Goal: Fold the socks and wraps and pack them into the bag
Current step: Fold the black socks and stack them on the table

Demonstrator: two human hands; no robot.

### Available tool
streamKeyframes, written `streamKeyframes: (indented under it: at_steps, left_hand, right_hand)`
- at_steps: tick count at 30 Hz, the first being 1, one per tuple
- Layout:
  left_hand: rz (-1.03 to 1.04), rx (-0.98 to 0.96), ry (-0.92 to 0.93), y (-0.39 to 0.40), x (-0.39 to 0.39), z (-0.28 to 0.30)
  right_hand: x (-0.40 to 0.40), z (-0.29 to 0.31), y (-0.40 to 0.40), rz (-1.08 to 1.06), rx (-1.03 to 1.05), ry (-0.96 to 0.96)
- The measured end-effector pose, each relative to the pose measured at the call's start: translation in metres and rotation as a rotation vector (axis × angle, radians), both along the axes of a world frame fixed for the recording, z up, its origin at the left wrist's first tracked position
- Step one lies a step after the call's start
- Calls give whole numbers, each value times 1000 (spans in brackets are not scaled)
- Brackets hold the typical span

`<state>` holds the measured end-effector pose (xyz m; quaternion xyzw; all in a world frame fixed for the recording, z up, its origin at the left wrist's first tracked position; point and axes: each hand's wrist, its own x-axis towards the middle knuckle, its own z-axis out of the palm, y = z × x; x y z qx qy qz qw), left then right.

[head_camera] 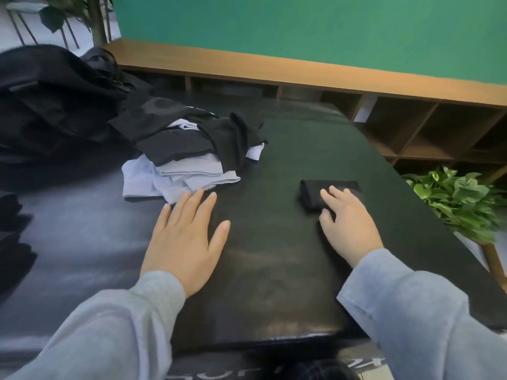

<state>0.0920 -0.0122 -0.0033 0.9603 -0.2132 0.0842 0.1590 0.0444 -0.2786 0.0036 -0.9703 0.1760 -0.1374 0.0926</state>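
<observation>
Black padded table (274, 256) is what we're working on: our right hand (348, 223) is pressing the folded black sock (329, 192), our left hand (183, 242) is lying flat just below the sock pile (192, 152).

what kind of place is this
Probably a gym or studio changing area, though that is a guess: a padded black bench, wooden cubby shelves along a green wall, and a potted plant beside them.
</observation>
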Motion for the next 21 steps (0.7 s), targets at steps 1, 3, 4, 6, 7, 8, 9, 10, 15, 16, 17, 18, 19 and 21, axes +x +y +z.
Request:
streamKeyframes:
  at_steps: [1, 3, 4, 6, 7, 8, 9, 10, 15, 16, 17, 18, 19, 21]
  left_hand:
    - [26, -5, -3, -1, 2, -1]
    - [50, -11, -6, -1, 1, -2]
    - [54, -14, -8, -1, 0, -2]
    - [57, -11, -5, -1, -2, -1]
    - [58, -7, -2, -1, -1, 0]
    - [60, -2, 1, -1, -1, 0]
    - [61, 3, 6, -1, 0, 0]
    - [64, 12, 16, -1, -1, -1]
    - [53, 50, 48, 1, -3, -3]
    - [47, 52, 53, 1, -3, -2]
    - [42, 51, 57, 0, -4, -2]
    - [37, 52, 58, 0, -5, -1]
    - [32, 52, 57, -1, -5, -1]
    - [23, 59, 57, -1, -5, -1]
  right_hand:
    - [7, -1, -1, -21, 30, -2]
    - [24, -2, -5, -54, 67, 20]
    - [33, -2, -9, -59, 79, 32]
    - [50, 0, -15, -57, 84, 65]
    - [57, 0, -18, -52, 88, 77]
    - [63, 0, -20, -49, 102, 85]
    - [68, -1, -21, -51, 122, 93]
    - [72, -1, -23, -55, 140, 103]
    - [87, 1, -27, -64, 160, 138]
    - [88, 1, -28, -68, 162, 146]
    - [88, 0, -28, -72, 162, 153]
    - [87, 0, -27, -74, 156, 152]
    - [86, 0, -27, -75, 137, 143]
    - [82, 2, -24, -69, 85, 133]
